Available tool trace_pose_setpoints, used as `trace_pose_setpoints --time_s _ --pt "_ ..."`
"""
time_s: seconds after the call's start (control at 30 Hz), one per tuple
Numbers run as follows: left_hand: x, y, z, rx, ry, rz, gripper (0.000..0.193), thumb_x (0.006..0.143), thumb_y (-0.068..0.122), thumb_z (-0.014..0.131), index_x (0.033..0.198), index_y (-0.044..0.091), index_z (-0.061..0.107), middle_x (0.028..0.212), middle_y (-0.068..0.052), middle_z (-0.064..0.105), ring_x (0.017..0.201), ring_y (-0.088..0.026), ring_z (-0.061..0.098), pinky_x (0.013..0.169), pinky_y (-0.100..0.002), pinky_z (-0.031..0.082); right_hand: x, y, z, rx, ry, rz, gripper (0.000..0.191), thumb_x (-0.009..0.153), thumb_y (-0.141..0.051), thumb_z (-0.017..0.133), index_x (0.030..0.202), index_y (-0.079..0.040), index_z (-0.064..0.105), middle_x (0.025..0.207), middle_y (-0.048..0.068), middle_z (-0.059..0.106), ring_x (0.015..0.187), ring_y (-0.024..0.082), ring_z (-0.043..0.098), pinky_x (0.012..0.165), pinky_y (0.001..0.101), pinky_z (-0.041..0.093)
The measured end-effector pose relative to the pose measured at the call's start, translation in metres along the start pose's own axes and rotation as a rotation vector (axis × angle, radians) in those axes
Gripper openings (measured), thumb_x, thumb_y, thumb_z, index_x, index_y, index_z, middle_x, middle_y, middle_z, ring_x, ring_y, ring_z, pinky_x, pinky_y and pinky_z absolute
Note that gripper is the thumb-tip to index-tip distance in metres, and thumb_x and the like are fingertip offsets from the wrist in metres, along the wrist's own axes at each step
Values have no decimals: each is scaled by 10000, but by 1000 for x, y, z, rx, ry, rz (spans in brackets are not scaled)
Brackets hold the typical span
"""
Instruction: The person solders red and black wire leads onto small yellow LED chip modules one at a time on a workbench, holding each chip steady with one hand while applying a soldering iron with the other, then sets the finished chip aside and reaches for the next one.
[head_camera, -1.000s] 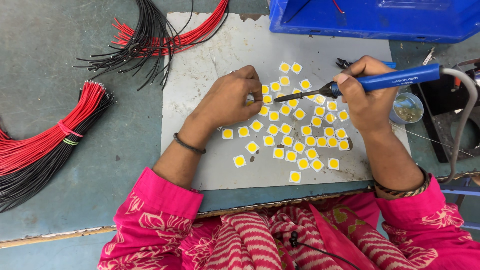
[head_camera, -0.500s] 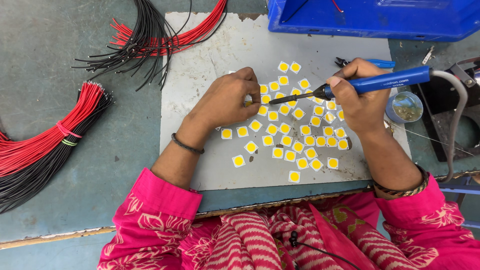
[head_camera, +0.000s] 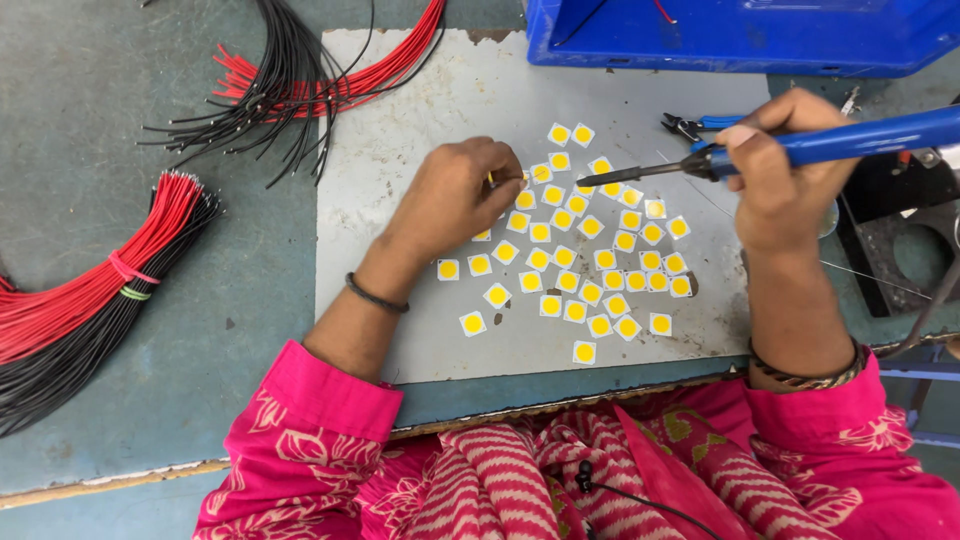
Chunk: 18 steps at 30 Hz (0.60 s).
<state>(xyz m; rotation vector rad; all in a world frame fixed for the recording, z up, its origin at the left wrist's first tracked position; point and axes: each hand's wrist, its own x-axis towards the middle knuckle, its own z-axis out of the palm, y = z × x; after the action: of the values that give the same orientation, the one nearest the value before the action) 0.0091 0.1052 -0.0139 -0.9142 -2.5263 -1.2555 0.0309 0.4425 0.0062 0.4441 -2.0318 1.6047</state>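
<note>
The right hand (head_camera: 775, 185) is closed around the blue handle of a soldering iron (head_camera: 800, 150). The iron's long axis runs almost level across the view, with a slight downward slope from the handle at the right edge to the dark metal tip on the left. The tip points left and ends at the upper part of a cluster of small white square chips with round yellow centres (head_camera: 585, 255), just beside the fingertips of the left hand (head_camera: 455, 200).

The left hand rests palm down on the grey work plate (head_camera: 400, 120), fingers curled and pinched over one chip at the cluster's upper left edge (contact with the iron tip cannot be confirmed).

The chips lie flat and loosely scattered on the plate. Bundles of red and black wires (head_camera: 90, 300) lie on the bench to the left. A blue bin (head_camera: 740, 35) stands at the plate's far edge.
</note>
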Motion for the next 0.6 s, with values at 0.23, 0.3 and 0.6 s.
trace_pose_setpoints --time_s 0.23,0.3,0.6 --pt "41 74 60 -54 73 74 73 872 59 697 923 7 686 966 -148 644 789 -317 689 708 -410 553 26 -11 -86 -1 130 2 143 981 -33 620 880 33 544 812 120 669 542 85 488 506 213 386" --pt "55 94 73 -58 56 60 76 878 59 683 930 3 676 1027 -150 639 785 -308 690 706 -402 566 32 -13 -112 -37 115 2 154 977 -31 610 848 33 555 812 106 675 545 86 494 501 212 385" --pt "125 143 129 122 59 192 77 886 95 713 900 26 684 1032 -98 651 869 -306 685 738 -414 559 57 -4 -178 -175 85 -32 243 972 -35 686 760 41 597 674 16 544 603 54 453 561 237 333"
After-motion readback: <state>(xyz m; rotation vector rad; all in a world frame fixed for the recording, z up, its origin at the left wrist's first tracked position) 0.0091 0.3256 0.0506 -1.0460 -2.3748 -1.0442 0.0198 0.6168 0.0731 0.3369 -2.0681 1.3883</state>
